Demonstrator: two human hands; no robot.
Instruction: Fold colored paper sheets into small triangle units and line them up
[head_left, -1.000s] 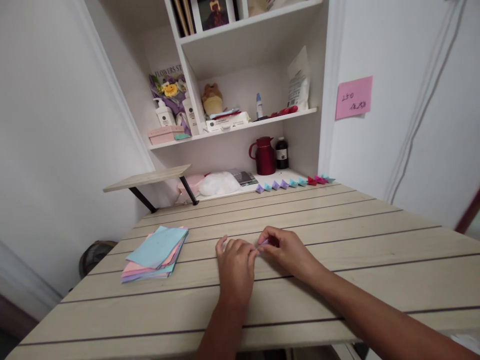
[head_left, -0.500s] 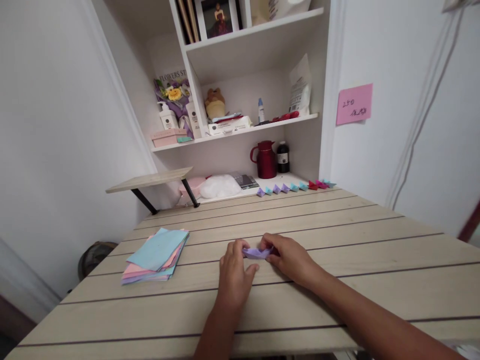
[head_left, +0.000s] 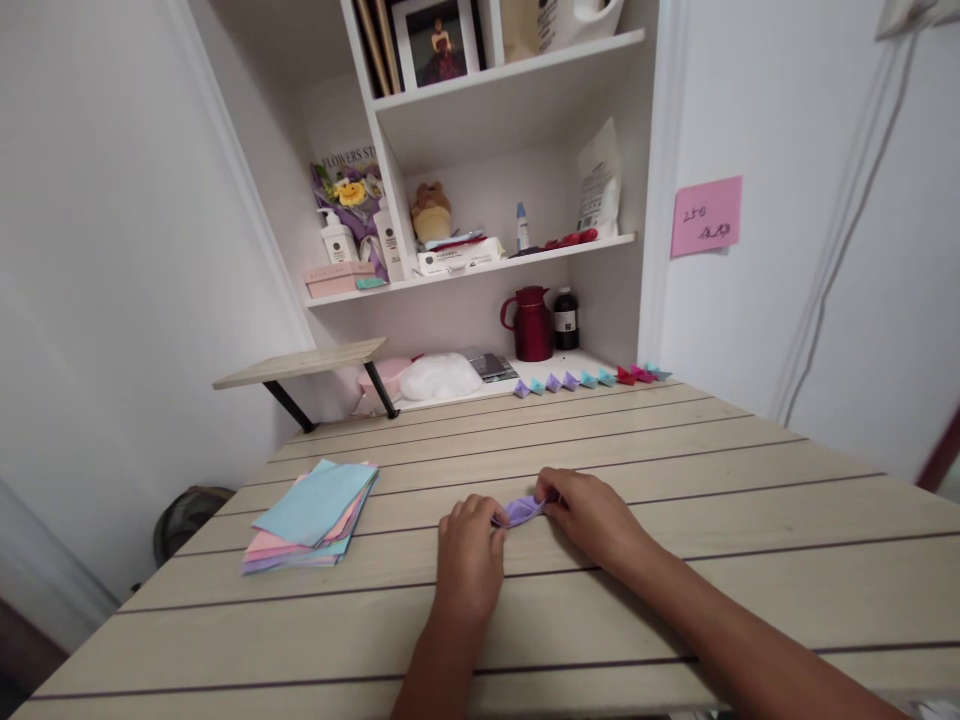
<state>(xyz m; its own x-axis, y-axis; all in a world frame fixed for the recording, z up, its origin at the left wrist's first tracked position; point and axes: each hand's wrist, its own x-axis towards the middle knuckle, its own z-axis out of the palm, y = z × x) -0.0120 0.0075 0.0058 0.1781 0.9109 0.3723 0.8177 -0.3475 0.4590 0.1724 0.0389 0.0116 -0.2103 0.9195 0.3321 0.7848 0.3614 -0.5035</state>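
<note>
Purple folded paper [head_left: 523, 511] is low over counter [head_left: 300, 640], near its middle, between two hands. Left hand [head_left: 471, 548] pinches left end of paper with thumb and fingers. Right hand [head_left: 589, 508] pinches right end in same way. Hands are near each other, not touching. Paper stack [head_left: 311, 510], light blue sheet on top, lies left of left hand. Small folded papers [head_left: 589, 379] make row along far edge, before red jug [head_left: 533, 328].

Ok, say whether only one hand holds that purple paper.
No, the left hand and right hand hold opposite ends of the purple paper.
</note>
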